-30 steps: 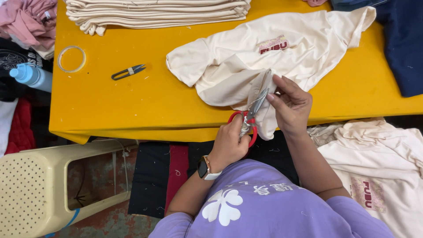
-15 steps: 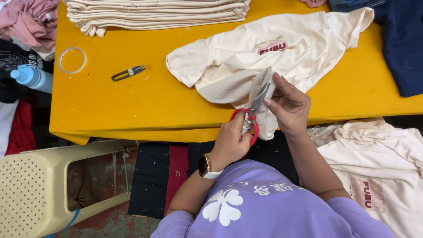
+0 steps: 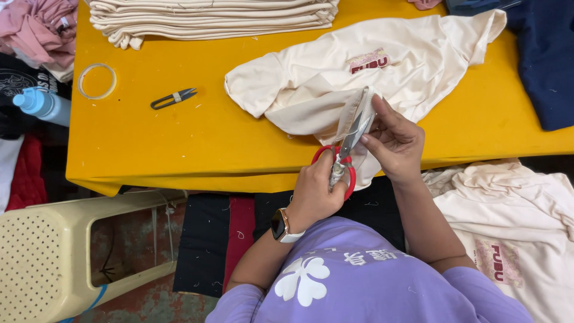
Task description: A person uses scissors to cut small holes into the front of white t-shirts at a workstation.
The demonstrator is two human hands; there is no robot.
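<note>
- A big yellow bench [image 3: 179, 149] fills the top of the frame, from the left side to the right edge.
- A cream shirt [image 3: 335, 78] lies spread on the bench, upper middle to upper right. One edge hangs over the near side, toward the person.
- A tall stack of folded cream cloth [image 3: 209, 18] sits at the top, left of the middle.
- A dark blue cloth [image 3: 547, 66] lies at the upper right.
- A cream plastic stool [image 3: 42, 257] stands at the lower left, under the bench edge.
- The right hand [image 3: 396, 143] is in the middle of the frame. Its grip is closed, pinching a narrow strip of the shirt edge [image 3: 353, 110] and holding it up.
- The left hand [image 3: 314, 194] is just below and left of it. Its grip is closed around the red handles of the scissors [image 3: 344, 158].
- The scissors point up and a bit to the right. The strip runs the same way, right along the blades, so the left hand's tool is touching it.
- Small dark thread snips [image 3: 173, 97] lie by themselves on the bench, upper left.
- A clear tape ring [image 3: 97, 81] lies near them, further left.
</note>
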